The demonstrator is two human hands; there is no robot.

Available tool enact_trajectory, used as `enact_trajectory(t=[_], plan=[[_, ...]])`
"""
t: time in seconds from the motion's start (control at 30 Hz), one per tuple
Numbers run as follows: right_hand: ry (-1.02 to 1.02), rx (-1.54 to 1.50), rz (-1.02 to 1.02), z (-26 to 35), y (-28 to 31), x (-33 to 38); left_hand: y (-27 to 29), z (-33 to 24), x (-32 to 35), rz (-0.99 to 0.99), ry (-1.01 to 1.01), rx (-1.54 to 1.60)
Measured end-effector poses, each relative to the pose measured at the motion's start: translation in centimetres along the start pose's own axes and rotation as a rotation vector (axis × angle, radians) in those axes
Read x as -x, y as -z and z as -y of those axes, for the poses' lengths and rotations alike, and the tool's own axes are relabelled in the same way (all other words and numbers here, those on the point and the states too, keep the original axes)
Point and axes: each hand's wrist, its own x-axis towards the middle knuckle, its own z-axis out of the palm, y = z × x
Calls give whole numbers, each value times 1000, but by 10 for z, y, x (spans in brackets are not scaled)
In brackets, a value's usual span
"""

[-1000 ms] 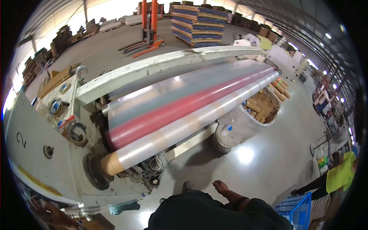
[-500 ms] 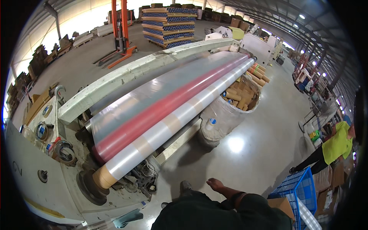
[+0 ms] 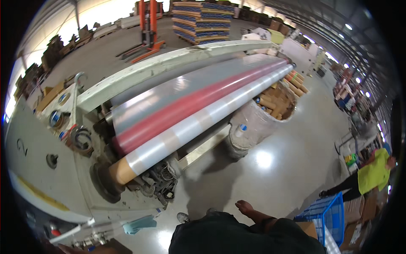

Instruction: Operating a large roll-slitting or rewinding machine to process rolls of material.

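Note:
My right hand (image 3: 244, 206) hangs over the floor in front of my body, nothing in it, its fingers loose and a little bent. At the lower left rim a bit of my left hand (image 3: 69, 249) shows beside the machine's end; its fingers are mostly cut off, so what it touches cannot be seen. Before me a long roll of clear film (image 3: 169, 142) on a brown cardboard core (image 3: 122, 171) lies along the machine. Behind it runs a red roller (image 3: 190, 108), with a greyish film sheet (image 3: 169, 95) stretched beyond. A dark round flange (image 3: 101, 184) meets the core's near end.
A plastic-lined bin (image 3: 253, 127) of cardboard cores stands right of the roll. Tape rolls (image 3: 81, 139) lie on the machine's end. A pale blue cloth (image 3: 139, 224) hangs low. At right are a blue crate (image 3: 323, 216) and a person in a yellow top (image 3: 374, 173).
The view has turned left, so the machine sits farther right and higher in it. Part of my left hand has come in at the lower left. My right hand stays hanging by my body.

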Motion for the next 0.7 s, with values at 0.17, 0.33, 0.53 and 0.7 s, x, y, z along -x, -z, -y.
enact_trajectory(t=[0.17,0.33,0.53,0.7], plan=[[29,-151,-3,1,2,-23,13,-78,59,215,286,597],[99,-383,-32,26,18,-1,-32,-121,178,1241,469,683],[-152,-456,119,-52,22,10,18,-48,430,1706,884,506],[-332,-537,-4,-74,14,42,92,50,590,1761,628,262]])
